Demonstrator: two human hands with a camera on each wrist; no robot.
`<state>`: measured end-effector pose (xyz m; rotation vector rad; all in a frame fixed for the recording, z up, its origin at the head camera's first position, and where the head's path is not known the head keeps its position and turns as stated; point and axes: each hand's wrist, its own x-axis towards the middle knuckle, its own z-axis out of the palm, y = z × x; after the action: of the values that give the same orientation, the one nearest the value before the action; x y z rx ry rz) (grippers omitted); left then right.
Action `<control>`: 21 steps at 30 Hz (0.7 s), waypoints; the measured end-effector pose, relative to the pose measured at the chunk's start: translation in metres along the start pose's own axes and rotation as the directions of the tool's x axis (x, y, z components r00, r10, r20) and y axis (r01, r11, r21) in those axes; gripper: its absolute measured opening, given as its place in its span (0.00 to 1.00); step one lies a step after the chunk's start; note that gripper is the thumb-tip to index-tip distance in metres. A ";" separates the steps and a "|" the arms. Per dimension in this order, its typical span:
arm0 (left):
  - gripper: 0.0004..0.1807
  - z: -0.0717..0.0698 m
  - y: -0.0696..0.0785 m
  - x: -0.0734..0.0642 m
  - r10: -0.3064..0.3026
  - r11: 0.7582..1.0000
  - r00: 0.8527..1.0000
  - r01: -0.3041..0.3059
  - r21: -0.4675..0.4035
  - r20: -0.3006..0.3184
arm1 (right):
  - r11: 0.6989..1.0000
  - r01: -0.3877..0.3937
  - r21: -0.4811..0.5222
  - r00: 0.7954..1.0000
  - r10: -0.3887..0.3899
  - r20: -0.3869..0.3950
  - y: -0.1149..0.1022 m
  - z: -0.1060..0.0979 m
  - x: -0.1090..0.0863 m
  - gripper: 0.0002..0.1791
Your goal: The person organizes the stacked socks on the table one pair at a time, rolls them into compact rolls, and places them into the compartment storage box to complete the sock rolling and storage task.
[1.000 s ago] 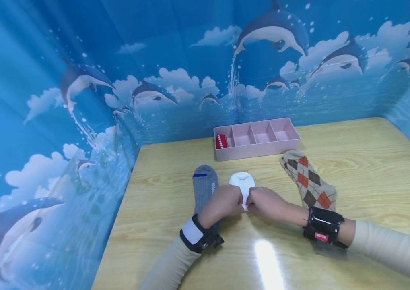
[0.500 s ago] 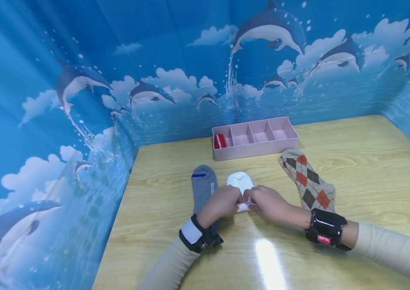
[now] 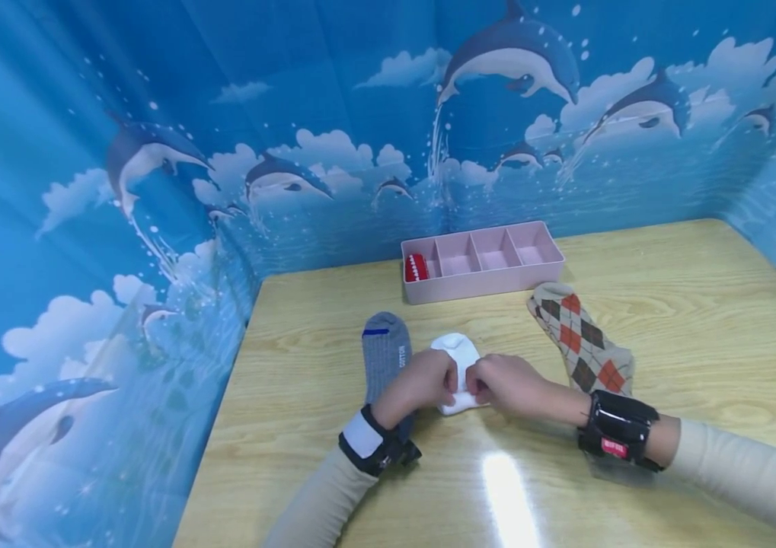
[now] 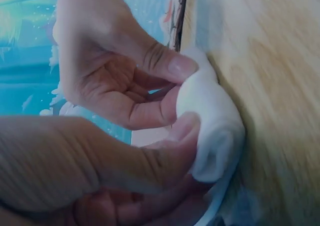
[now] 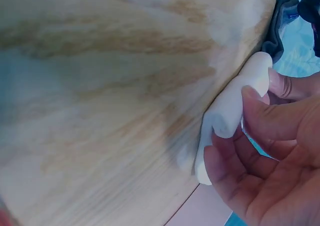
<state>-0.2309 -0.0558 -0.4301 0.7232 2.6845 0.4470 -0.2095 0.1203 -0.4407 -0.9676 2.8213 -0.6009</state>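
A white sock (image 3: 455, 347) lies on the wooden table, its near end rolled into a thick band. My left hand (image 3: 425, 378) pinches that roll on its left part, and my right hand (image 3: 512, 385) pinches it just to the right, close beside. Up close in the left wrist view, the rolled white sock (image 4: 212, 106) sits between thumbs and fingers of both hands. The right wrist view shows the roll of the white sock (image 5: 232, 103) with a flat layer under it against the table. Part of the sock is hidden by my hands.
A grey sock (image 3: 384, 358) with a blue stripe lies left, partly under my left forearm. An argyle sock (image 3: 582, 339) lies right, partly behind my right wrist. At the back, a pink divided box (image 3: 486, 288) holds a red-and-white bundle (image 3: 417, 267) in its leftmost compartment.
The white sock has shifted slightly toward me, and its near end now shows as a wider rolled band. Both hands stay close together on it, a little farther apart than before.
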 end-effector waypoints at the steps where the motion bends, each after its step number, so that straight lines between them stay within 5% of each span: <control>1: 0.11 0.000 0.000 0.000 -0.011 1.000 1.000 0.012 0.018 -0.005 | 1.000 -0.003 0.007 1.000 0.003 0.006 0.000 -0.001 0.000 0.11; 7: 0.12 -0.002 0.003 -0.002 -0.028 0.988 1.000 0.029 0.155 -0.010 | 0.999 -0.031 0.039 0.999 0.030 0.024 0.001 0.000 0.002 0.11; 21: 0.12 -0.002 0.013 -0.013 0.049 0.987 0.997 -0.040 0.154 -0.060 | 0.997 -0.064 -0.031 0.998 0.063 -0.032 -0.002 0.005 0.000 0.11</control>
<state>-0.2155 -0.0525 -0.4209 0.8261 2.7904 0.2818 -0.2070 0.1173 -0.4448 -0.8776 2.8853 -0.5703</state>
